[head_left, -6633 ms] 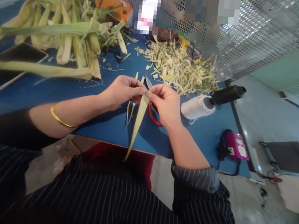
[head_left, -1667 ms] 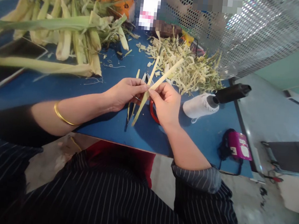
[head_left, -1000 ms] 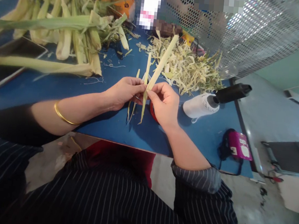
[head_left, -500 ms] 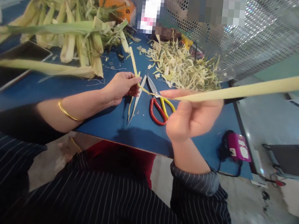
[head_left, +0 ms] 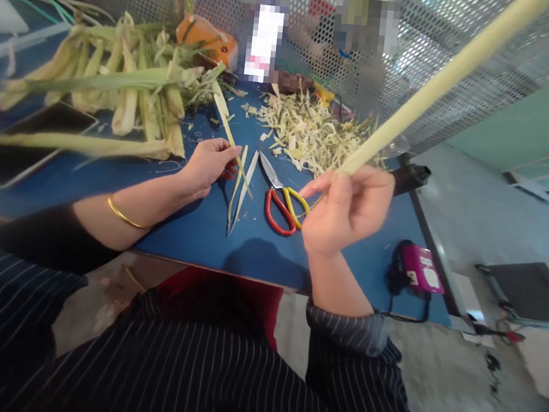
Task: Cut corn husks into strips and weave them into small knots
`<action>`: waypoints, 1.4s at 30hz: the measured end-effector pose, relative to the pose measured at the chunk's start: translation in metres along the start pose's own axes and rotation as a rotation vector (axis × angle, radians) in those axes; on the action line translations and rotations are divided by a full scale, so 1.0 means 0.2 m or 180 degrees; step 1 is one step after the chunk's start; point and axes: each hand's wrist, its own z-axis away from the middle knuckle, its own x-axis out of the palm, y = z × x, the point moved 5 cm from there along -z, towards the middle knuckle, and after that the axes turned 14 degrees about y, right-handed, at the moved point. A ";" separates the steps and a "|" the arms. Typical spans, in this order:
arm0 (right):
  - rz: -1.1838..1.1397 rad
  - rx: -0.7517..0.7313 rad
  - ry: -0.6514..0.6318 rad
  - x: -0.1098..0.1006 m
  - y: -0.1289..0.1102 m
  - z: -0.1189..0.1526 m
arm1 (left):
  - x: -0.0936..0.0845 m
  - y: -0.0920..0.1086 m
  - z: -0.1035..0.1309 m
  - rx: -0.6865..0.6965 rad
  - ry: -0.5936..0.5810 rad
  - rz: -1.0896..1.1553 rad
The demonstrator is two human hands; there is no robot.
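Observation:
Between its thumb and fingers, my left hand [head_left: 213,166] pinches a thin pale strip [head_left: 229,130] above the table. My right hand [head_left: 349,207] is closed on the lower end of a long pale leaf strip [head_left: 432,85] that rises to the upper right. Scissors with one red and one yellow handle [head_left: 281,212] lie between the hands, blades slightly apart. Two narrow strips [head_left: 243,193] lie just left of the scissors. Behind my right hand is a heap of shredded pieces [head_left: 306,125].
Long leafy stalks [head_left: 125,88] cover the back left, beside a dark tablet-like device [head_left: 43,138]. An orange packet [head_left: 206,39] stands behind them. A magenta box with a black cord [head_left: 424,270] sits near the right edge. Metal mesh [head_left: 430,46] rises behind the blue table [head_left: 194,237].
The long strip in my right hand has swung from nearly level to steeply upward. It is now apart from the thin strip in my left hand. The camera view has shifted slightly.

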 end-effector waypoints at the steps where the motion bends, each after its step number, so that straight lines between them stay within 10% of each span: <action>1: 0.0017 0.0129 0.0004 0.00 0.03 -0.01 | 0.00 0.00 0.00 0.0023 -0.0024 -0.0013; 9: 0.0783 0.1871 -0.0990 0.18 0.32 0.06 | 0.02 0.07 0.11 0.0105 -0.0721 0.0166; 21: 0.1026 0.1488 -0.1783 0.37 0.36 0.12 | -0.06 0.10 0.11 -0.0645 -0.0706 0.0670; 27: 0.0713 0.2027 -0.2114 0.41 0.35 0.21 | -0.14 0.10 0.05 -0.0530 -0.0347 0.0409; 35: 0.1691 0.0265 -0.1921 0.29 0.33 0.16 | -0.21 0.09 0.04 -0.0717 -0.0147 0.0537; 38: 0.2033 -0.0135 -0.1703 0.24 0.35 0.13 | -0.22 0.14 0.06 -0.0065 -0.0060 0.0438; 42: 0.2433 -0.0800 -0.1962 0.24 0.33 0.14 | -0.17 0.27 0.14 0.2075 -0.0464 -0.0865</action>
